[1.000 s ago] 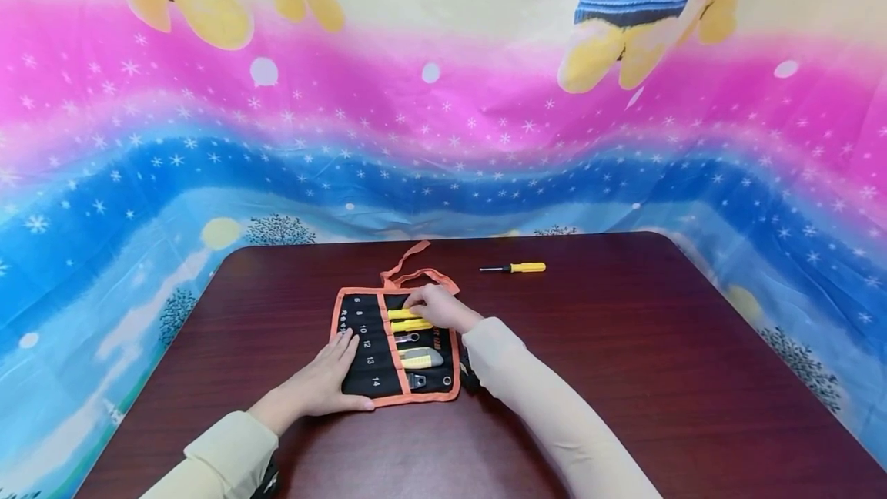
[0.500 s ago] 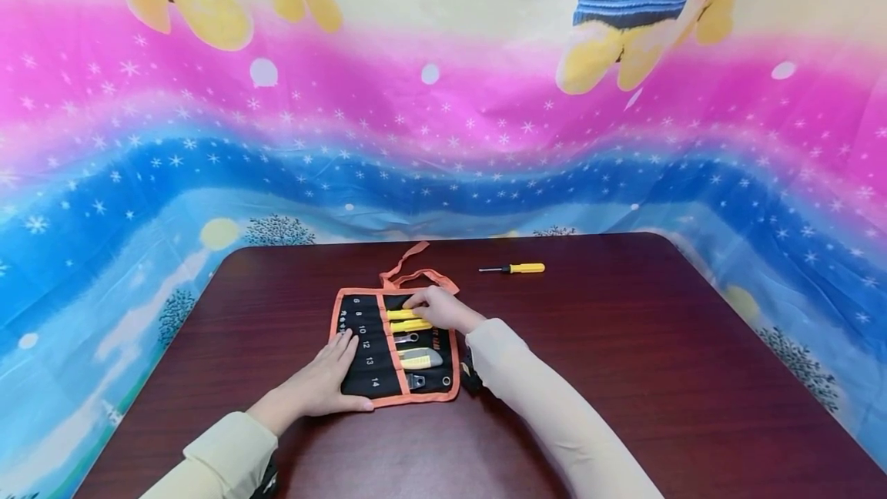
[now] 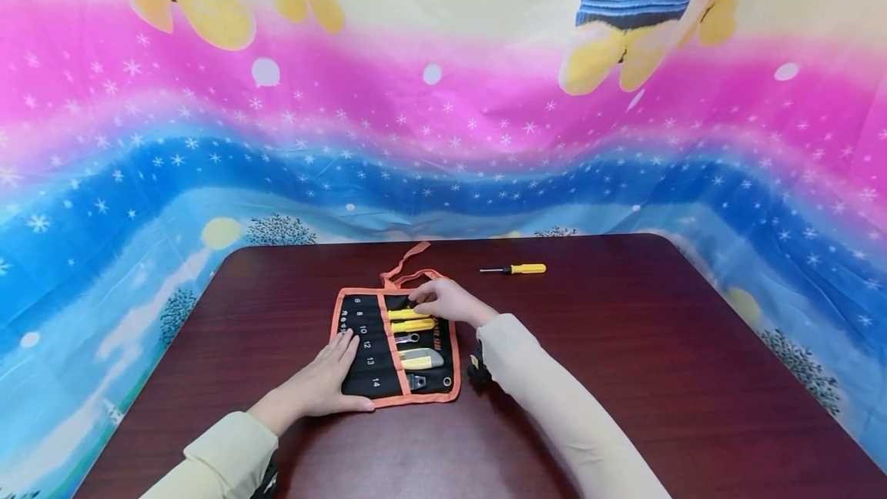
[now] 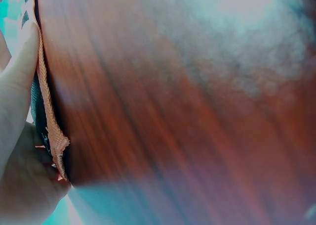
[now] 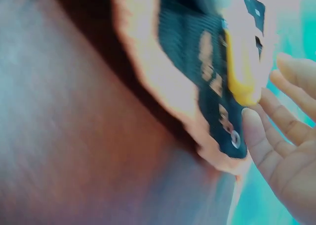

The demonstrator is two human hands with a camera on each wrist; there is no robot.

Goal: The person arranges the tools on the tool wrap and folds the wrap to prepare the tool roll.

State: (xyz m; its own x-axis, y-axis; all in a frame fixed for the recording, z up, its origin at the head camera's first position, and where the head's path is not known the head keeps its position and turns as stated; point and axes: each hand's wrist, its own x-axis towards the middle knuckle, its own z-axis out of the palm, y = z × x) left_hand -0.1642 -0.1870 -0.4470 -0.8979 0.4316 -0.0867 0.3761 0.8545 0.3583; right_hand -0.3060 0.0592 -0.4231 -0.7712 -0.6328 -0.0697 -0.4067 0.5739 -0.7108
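Note:
A black tool roll (image 3: 370, 360) with orange edging lies unrolled on the table. Flat on its left part rests my left hand (image 3: 322, 380), fingers straight, thumb along the near edge. In the roll's pockets sit two yellow handles (image 3: 412, 325), a ring-ended wrench (image 3: 407, 339), a yellow-grey utility knife (image 3: 423, 359) and a small metal piece (image 3: 416, 381). My right hand (image 3: 450, 302) is over the far right corner, beside the upper yellow handle. In the right wrist view, its thumb and fingers are spread apart near a yellow handle (image 5: 242, 76), holding nothing.
A screwdriver (image 3: 527, 269) with a yellow handle lies at the back of the dark red table (image 3: 624, 345). An orange tie ribbon (image 3: 414, 251) trails from the roll's far edge. Patterned cloth (image 3: 443, 168) hangs behind the table.
My right hand has shifted a little up and to the right, and its fingers have come away from the upper yellow handle. The left hand stays where it was.

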